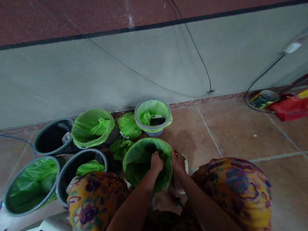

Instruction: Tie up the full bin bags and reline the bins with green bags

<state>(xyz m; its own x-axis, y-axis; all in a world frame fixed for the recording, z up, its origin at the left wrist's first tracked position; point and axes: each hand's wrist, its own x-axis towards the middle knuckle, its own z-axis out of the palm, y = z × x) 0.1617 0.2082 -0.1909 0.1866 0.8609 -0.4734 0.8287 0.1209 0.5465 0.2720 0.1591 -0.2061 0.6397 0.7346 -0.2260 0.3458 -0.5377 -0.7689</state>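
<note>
Between my knees stands a bin (129, 171) lined with a thin green plastic bag, its mouth facing up toward me. My left hand (157, 161) reaches down inside this bin, near its right inner wall. The fingers are curled, and what they hold is hidden. At the bin's right edge, my right hand (178, 160) grips the rim and the green bin liner (166, 146) folded over it. Just behind is a smaller grey bin (140, 113), also lined in green, with a dark flat object (157, 121) in it.
On the left are a green-lined bin (75, 130), a black-lined bin (42, 142), and more bins in front. Knotted green bags (129, 124) lie against the wall. A red dustpan (293, 108) and a tin (264, 99) lie at right; cables run along the wall.
</note>
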